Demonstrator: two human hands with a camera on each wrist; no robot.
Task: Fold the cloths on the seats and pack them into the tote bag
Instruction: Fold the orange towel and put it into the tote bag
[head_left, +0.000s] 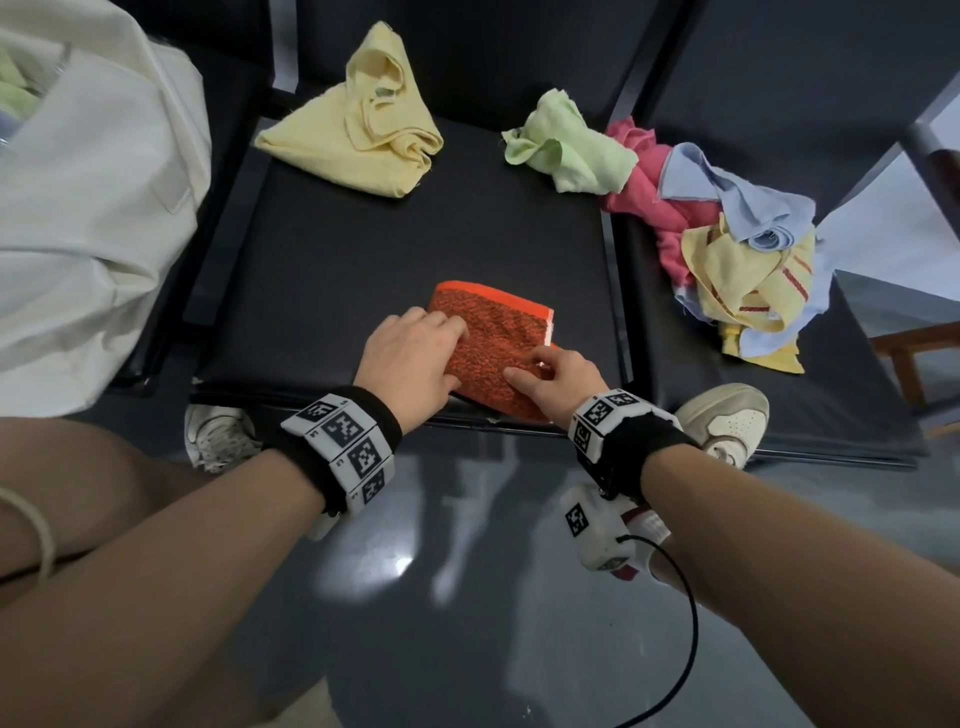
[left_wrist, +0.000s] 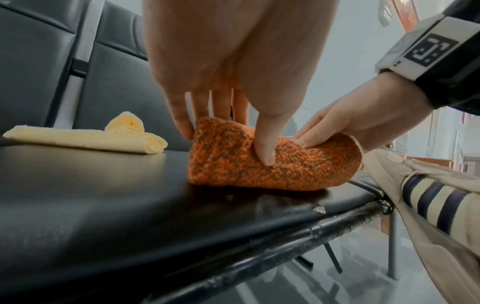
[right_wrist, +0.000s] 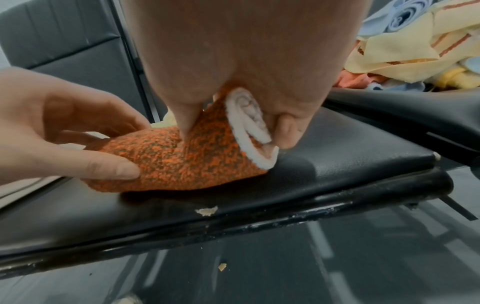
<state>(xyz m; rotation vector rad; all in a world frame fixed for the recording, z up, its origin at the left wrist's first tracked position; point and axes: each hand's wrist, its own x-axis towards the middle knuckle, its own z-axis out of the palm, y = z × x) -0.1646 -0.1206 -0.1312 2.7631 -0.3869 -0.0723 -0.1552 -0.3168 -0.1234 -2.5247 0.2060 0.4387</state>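
Left hand (head_left: 410, 358), fingers and thumb curled, grips the fuzzy orange folded cloth (head_left: 493, 343); right hand (head_left: 558, 382) pinches its right end. Both forearms extended forward, wrists banded.

A row of black padded seats (head_left: 363, 249) (metal-framed) stood on a glossy grey floor (head_left: 467, 597); pale walls (left_wrist: 363, 61) behind.

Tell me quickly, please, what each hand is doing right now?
Left hand: fingers and thumb grip the folded orange speckled terry cloth.
Right hand: pinches the same cloth's rolled white-backed end.
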